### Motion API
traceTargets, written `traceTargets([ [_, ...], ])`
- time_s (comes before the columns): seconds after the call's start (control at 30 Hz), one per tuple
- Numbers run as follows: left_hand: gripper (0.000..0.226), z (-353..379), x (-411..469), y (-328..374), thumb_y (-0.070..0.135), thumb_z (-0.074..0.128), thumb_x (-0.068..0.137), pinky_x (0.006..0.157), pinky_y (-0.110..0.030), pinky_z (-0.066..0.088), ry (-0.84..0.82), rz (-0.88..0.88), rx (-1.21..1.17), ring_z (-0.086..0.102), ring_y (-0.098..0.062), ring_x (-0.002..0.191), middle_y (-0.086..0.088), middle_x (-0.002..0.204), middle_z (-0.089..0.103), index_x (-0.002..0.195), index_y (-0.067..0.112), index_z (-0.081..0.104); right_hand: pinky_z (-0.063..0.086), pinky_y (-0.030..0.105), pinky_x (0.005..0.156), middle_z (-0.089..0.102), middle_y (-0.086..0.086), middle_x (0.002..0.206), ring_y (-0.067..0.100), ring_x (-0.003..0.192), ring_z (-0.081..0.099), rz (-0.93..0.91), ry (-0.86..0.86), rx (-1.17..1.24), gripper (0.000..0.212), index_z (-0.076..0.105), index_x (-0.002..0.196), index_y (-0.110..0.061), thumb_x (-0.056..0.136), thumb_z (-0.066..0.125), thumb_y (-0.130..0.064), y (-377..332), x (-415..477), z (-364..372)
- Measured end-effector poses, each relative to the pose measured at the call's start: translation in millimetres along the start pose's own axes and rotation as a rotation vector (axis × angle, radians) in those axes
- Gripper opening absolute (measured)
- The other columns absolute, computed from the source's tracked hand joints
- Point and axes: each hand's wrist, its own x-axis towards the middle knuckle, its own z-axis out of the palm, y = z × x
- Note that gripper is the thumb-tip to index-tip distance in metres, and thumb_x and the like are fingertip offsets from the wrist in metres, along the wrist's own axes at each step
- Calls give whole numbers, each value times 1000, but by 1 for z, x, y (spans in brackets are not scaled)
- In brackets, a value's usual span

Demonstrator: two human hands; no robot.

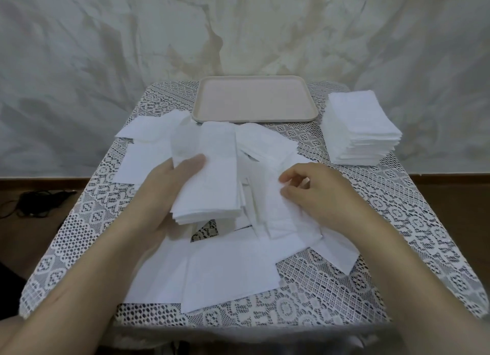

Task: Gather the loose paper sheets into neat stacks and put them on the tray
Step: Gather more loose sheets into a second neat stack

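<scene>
Surface: a white lace-covered table point(397, 222) is lying under both hands. The loose white rectangular paper sheets point(228, 269) are lying scattered beneath and around the hands, overlapping at mixed angles, most of them nearer the body than the fingertips. The pale pink rectangular plastic tray point(254, 119) is sitting straight ahead, beyond both hands, with its long axis running left to right and nothing on it; neither hand is clearly nearer. A tall squared stack of white paper sheets point(363, 126) is standing ahead and to the right of the right hand point(318, 192), beside the tray, not on it. The left hand point(164, 184) is gripping a small partly squared bundle of white sheets point(212, 190), thumb on top, fingers hidden beneath; the bundle's long axis is pointing toward the tray. The right hand, fingers curled, is apparently pinching a single loose sheet point(275, 211) just right of the bundle. Judgement: this sheet is heading leftward onto the bundle, a short crossing.
</scene>
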Motion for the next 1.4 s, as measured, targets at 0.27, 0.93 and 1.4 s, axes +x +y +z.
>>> traceTargets([
  [0.27,30,3,-2,-6,51,79,83,95,-61,38,-16,41,-8,69,-47,115,-11,117,78,108,33,81,43,33,75,63,-12,88,13,88,61,154,35,-38,31,64,97,-22,86,76,-48,3,1,-8],
  [0.93,28,5,-4,-8,49,74,89,99,-69,36,-32,56,-13,60,-58,120,-10,120,78,114,35,78,48,34,81,65,-11,76,14,79,62,119,34,30,19,69,85,-22,83,81,-36,10,19,3],
  [1.4,27,11,-6,-5,34,63,102,113,-62,46,-21,65,-7,75,-27,113,0,118,80,127,25,69,38,31,66,60,-10,69,15,66,53,86,27,256,15,61,87,-22,88,74,-13,27,4,-17],
])
